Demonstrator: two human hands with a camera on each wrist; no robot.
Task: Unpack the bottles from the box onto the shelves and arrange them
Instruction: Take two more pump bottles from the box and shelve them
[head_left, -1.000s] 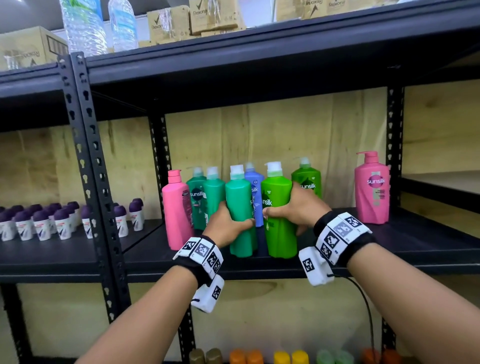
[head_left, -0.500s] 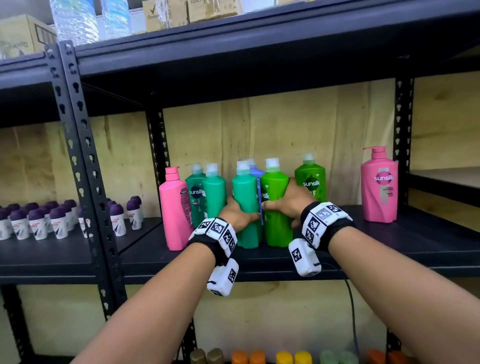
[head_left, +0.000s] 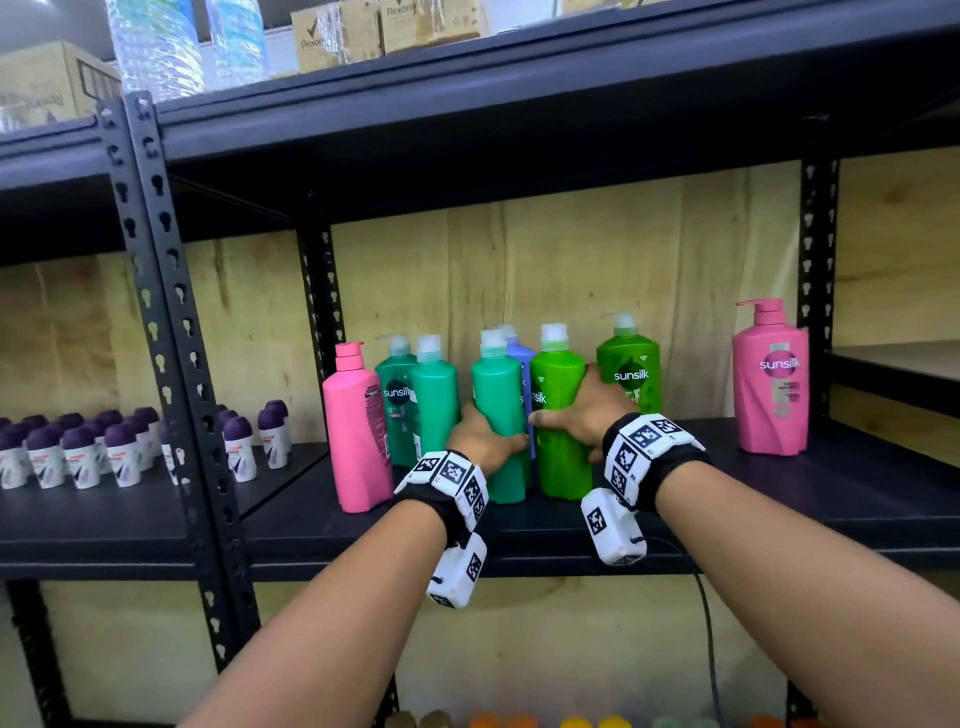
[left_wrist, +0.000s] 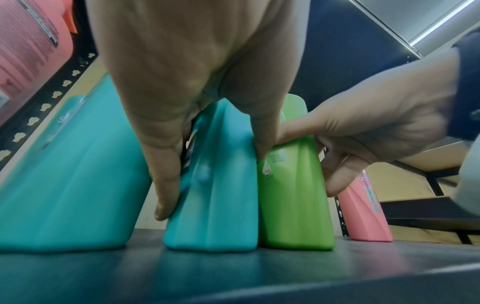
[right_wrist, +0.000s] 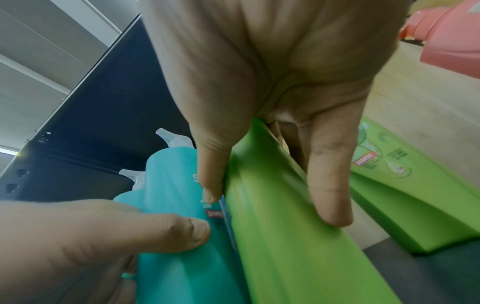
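On the black middle shelf stands a row of shampoo bottles. My left hand grips a teal bottle low on its body, thumb on one side and fingers on the other. Touching its right side is a light green bottle, which my right hand grips. In the right wrist view the thumb and fingers wrap that green bottle. Both bottles stand upright on the shelf. A blue bottle is mostly hidden behind them.
Left of my hands stand a pink bottle, a dark green one and another teal one. To the right are a green bottle and a pink pump bottle. Small purple-capped roll-ons fill the left bay.
Both hands have slid the teal and light green bottles further back on the shelf, from in front of the left pink bottle to about level with it. Neither grip has changed.
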